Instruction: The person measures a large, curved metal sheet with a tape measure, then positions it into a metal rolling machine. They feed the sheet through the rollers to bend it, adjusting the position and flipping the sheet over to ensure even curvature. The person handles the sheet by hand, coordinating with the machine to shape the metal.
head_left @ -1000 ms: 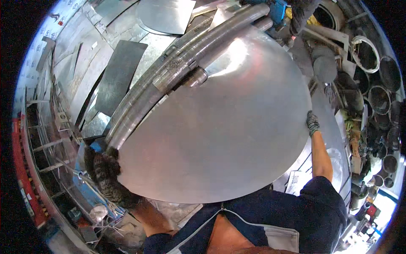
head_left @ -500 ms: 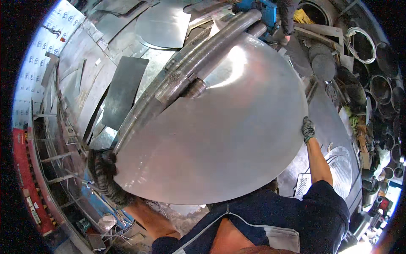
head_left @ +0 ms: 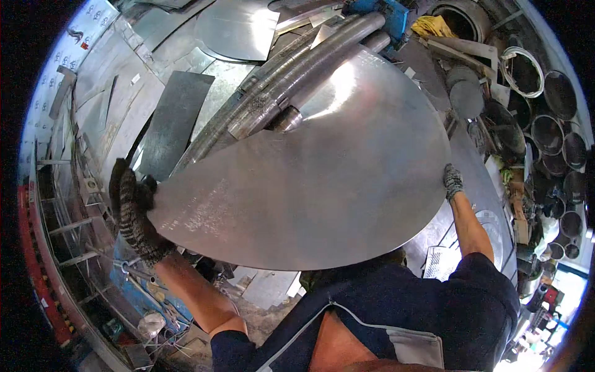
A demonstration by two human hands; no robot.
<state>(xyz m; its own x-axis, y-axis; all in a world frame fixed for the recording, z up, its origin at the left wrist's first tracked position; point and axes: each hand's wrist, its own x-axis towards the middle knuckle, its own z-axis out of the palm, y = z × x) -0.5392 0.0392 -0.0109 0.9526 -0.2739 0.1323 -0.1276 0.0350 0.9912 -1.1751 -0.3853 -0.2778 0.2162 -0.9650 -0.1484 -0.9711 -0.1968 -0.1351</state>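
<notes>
A large rounded grey metal sheet (head_left: 322,192) lies across the middle, its far part passing against the long steel rollers (head_left: 310,74). My left hand (head_left: 137,214), in a dark striped knit glove, rests at the sheet's left end. The palm is against the edge, with the fingers stretched past it and the thumb apart. At the right rim, my right hand (head_left: 453,180) in a grey speckled glove is closed on the sheet's edge. Fingers under the sheet are hidden.
Blue machine housing (head_left: 393,17) stands at the rollers' far end. A dark rectangular plate (head_left: 176,121) and other sheets lie at left. Pipe rings (head_left: 548,134) are stacked at right, near a coiled white hose (head_left: 522,72). A metal ladder-like frame (head_left: 71,226) stands at far left.
The sheet's left end and near edge have moved up and left in the picture, with my left hand along. My right hand has shifted slightly up. Another person's arm near the blue housing has left view.
</notes>
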